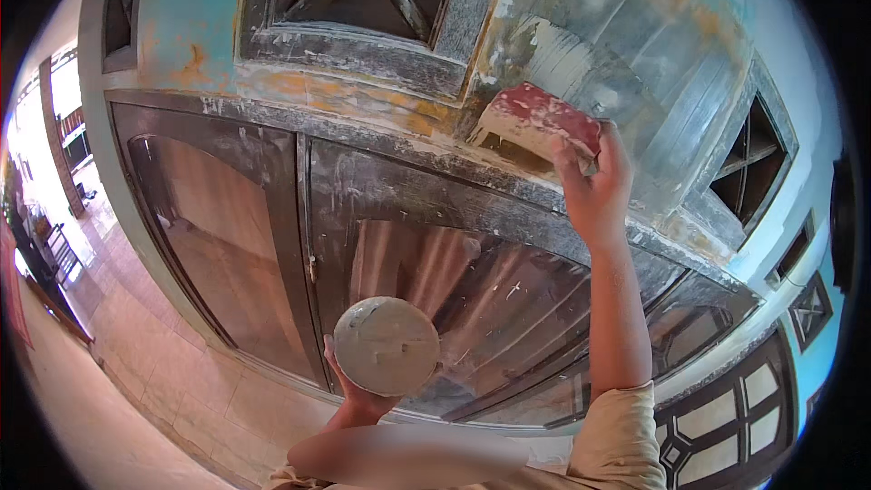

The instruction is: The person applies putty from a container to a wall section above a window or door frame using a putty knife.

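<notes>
My right hand [599, 197] is raised at the wall. Its thumb and fingers pinch the right end of a red spreader [544, 112], whose face and lower edge are smeared with pale putty. The spreader lies at the patchy, partly coated wall [585, 61], just above the long wooden door-frame head; its exact contact with the wall cannot be told. Lower down, my left hand [360, 403] supports a round container [386, 347] from beneath and the left side. Grey-white putty or its residue covers the round face; most of the left fingers are hidden behind it.
Above is a wooden vent frame [360, 58] with crossed bars; another vent [748, 156] is at right. Below the frame head stand dark wooden doors [286, 150] with glass panes and curtains behind. Tiled floor [156, 354] runs along the left towards a bright opening.
</notes>
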A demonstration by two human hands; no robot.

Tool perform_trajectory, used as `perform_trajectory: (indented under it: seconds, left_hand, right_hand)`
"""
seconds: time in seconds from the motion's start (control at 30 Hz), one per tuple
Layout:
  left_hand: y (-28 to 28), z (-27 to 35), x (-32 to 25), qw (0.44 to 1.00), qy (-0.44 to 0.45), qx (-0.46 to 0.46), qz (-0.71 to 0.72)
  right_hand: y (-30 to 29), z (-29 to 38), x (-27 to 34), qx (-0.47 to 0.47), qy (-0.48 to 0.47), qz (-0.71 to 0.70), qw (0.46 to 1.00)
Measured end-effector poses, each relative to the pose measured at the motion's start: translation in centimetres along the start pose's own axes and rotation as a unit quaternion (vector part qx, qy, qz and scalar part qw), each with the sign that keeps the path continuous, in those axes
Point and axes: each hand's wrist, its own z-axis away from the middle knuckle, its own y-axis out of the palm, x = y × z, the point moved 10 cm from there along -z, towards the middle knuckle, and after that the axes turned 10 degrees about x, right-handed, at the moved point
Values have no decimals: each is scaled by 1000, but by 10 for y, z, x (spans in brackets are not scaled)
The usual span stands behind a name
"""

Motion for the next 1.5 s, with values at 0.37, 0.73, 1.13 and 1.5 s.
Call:
perform_trajectory:
  seconds: [0.37,0.73,1.13,1.5]
  left_hand:
    - [-5,-6,22,994,-44,-6,95]
    - [27,-19,42,991,-86,15,103]
    - [59,-11,65,981,-101,67,154]
    - [72,12,80,974,-132,59,175]
  right_hand:
    - [-21,126,-98,-268,227,-543,763]
    - [91,224,-62,-101,334,-714,607]
    - [95,273,-65,-74,432,-658,613]
    - [83,305,-77,-38,455,-563,689]
